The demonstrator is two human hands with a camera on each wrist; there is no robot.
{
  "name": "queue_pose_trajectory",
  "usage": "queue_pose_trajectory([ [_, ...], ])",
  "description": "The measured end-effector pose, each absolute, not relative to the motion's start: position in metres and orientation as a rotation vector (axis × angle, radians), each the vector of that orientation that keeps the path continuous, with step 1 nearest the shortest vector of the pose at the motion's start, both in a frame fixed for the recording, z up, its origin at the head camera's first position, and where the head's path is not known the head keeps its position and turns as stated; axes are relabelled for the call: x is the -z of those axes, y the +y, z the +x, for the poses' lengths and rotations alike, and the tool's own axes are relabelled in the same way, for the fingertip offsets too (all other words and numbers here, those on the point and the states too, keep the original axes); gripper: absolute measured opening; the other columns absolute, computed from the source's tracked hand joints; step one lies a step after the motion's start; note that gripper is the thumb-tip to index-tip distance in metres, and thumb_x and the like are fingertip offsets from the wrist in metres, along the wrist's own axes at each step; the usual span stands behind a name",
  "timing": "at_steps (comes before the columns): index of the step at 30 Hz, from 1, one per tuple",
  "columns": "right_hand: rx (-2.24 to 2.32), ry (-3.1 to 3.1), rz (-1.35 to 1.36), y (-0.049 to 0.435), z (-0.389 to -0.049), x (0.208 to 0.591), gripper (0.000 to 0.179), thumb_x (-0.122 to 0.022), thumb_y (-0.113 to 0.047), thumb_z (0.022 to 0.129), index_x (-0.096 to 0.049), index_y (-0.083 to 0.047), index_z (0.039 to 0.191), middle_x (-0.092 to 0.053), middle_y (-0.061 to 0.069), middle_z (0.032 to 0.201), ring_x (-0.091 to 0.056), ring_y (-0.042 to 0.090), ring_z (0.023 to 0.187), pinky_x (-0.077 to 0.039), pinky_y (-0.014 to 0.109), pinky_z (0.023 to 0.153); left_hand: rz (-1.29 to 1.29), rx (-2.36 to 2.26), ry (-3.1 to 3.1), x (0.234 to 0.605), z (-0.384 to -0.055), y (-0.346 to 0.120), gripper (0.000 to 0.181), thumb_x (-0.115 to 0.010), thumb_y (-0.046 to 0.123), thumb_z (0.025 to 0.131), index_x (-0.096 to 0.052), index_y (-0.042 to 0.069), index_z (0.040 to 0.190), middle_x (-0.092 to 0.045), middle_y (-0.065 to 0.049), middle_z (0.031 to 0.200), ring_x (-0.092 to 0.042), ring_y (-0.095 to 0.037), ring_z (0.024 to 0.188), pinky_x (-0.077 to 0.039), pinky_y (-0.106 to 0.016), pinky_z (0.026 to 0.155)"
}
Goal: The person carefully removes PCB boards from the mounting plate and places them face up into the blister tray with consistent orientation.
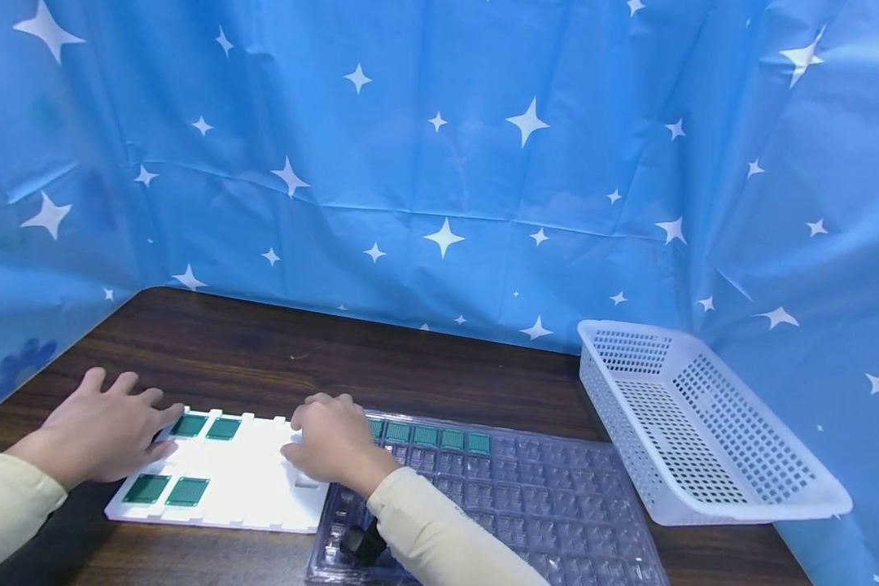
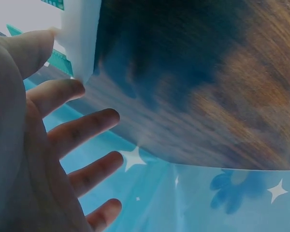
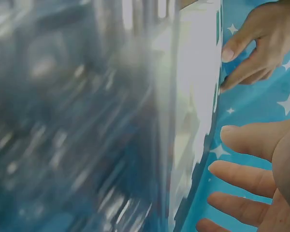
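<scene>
A white tray lies at the left of the table, with small green circuit boards in its left part: two along the far edge, two along the near edge. My left hand is at the tray's left end, fingers spread, with thumb and index finger at its edge. Over the opposite end is my right hand; its fingers look extended and apart in the right wrist view, with nothing visible between them. A clear plastic tray with many pockets adjoins on the right, green boards filling part of its far row.
A white perforated basket stands at the table's right side. Part of the clear tray is hidden beneath my right forearm, where a black object shows. A blue star-patterned curtain hangs behind the dark wooden table.
</scene>
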State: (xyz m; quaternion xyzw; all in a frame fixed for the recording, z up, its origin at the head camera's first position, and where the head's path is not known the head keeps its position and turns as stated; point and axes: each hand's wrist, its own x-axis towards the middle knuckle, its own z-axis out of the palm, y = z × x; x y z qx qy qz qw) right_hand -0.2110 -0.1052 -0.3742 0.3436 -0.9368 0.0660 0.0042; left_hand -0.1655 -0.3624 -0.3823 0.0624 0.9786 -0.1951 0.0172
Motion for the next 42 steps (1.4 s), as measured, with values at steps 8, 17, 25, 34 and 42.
queue_pose_trajectory([
  [8, -0.232, -2.924, 1.079, -0.121, -0.209, 0.378, 0.027, -0.064, -0.042, 0.091, -0.071, -0.028, 0.113, -0.066, -0.014, 0.123, -0.058, 0.013, 0.110, -0.047, 0.026, 0.084, 0.189, 0.608, 3.026, 0.381, -0.167, -0.360, 0.050, -0.068, 0.050, 0.083, -0.070, 0.014, 0.117, -0.067, -0.017, 0.115, -0.051, -0.050, 0.114, -0.034, -0.073, 0.095],
  [17, -0.245, -2.922, 1.054, -0.133, -0.209, 0.379, 0.026, -0.066, -0.043, 0.090, -0.070, -0.030, 0.112, -0.066, -0.015, 0.118, -0.057, 0.011, 0.105, -0.046, 0.026, 0.086, 0.183, 0.629, 3.018, 0.381, -0.168, -0.359, 0.049, -0.069, 0.048, 0.084, -0.070, 0.011, 0.116, -0.066, -0.018, 0.119, -0.048, -0.053, 0.118, -0.033, -0.073, 0.097],
  [25, -0.238, -2.921, 1.056, -0.141, -0.210, 0.377, 0.026, -0.067, -0.043, 0.090, -0.070, -0.030, 0.113, -0.067, -0.016, 0.116, -0.057, 0.009, 0.107, -0.046, 0.026, 0.086, 0.168, 0.617, 3.024, 0.382, -0.168, -0.358, 0.049, -0.070, 0.048, 0.083, -0.070, 0.011, 0.117, -0.064, -0.019, 0.122, -0.049, -0.052, 0.117, -0.034, -0.073, 0.096],
  [34, -0.240, -2.941, 1.044, -0.154, -0.207, 0.372, 0.025, -0.069, -0.043, 0.088, -0.071, -0.030, 0.109, -0.066, -0.016, 0.115, -0.055, 0.011, 0.108, -0.046, 0.028, 0.089, 0.147, 0.572, 3.017, 0.381, -0.167, -0.358, 0.051, -0.070, 0.048, 0.083, -0.070, 0.011, 0.118, -0.061, -0.020, 0.126, -0.048, -0.049, 0.116, -0.034, -0.073, 0.096],
  [42, -0.257, -2.951, 1.037, -0.166, -0.208, 0.371, 0.020, -0.071, -0.042, 0.086, -0.073, -0.029, 0.101, -0.066, -0.016, 0.107, -0.054, 0.009, 0.099, -0.045, 0.028, 0.087, 0.164, 0.602, 3.041, 0.384, -0.167, -0.359, 0.052, -0.071, 0.050, 0.081, -0.071, 0.013, 0.117, -0.060, -0.021, 0.129, -0.049, -0.049, 0.116, -0.035, -0.072, 0.096],
])
